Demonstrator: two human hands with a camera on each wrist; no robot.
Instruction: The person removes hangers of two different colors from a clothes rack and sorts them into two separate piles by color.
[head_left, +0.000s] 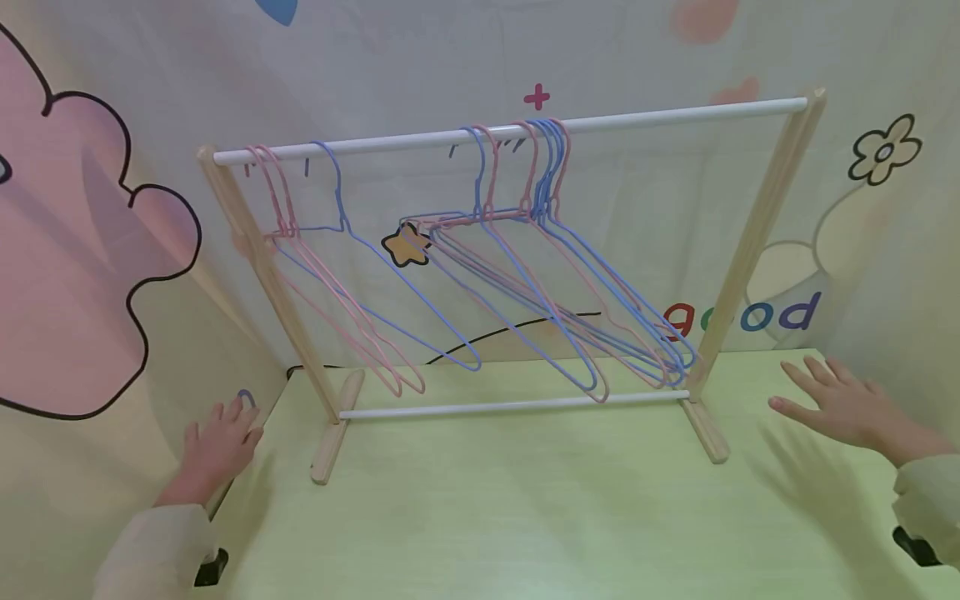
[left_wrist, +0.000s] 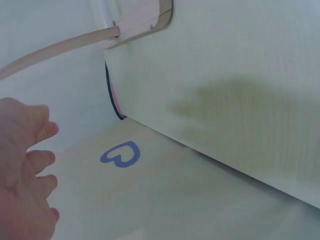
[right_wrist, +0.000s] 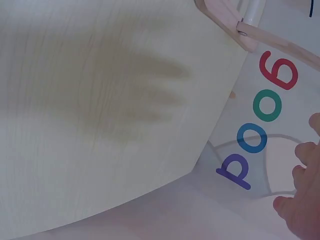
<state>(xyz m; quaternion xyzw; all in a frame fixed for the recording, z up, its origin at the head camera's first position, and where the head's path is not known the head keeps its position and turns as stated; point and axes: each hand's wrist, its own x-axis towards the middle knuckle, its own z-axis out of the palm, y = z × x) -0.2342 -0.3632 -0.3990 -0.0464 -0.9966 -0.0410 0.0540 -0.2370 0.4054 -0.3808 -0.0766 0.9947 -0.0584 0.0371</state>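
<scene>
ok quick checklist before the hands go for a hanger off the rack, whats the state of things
1. Both hands free: ok. Left hand and right hand are spread open, holding nothing.
2. Hangers on the top rail: ok. A left group and a right group hang by their hooks.
3. Hangers untangled: cannot tell. The right group overlaps closely.
4. Rack standing level: ok. Both feet sit on the table.
5. Path to the hangers: ok. Nothing lies on the table between the hands and the rack.
</scene>
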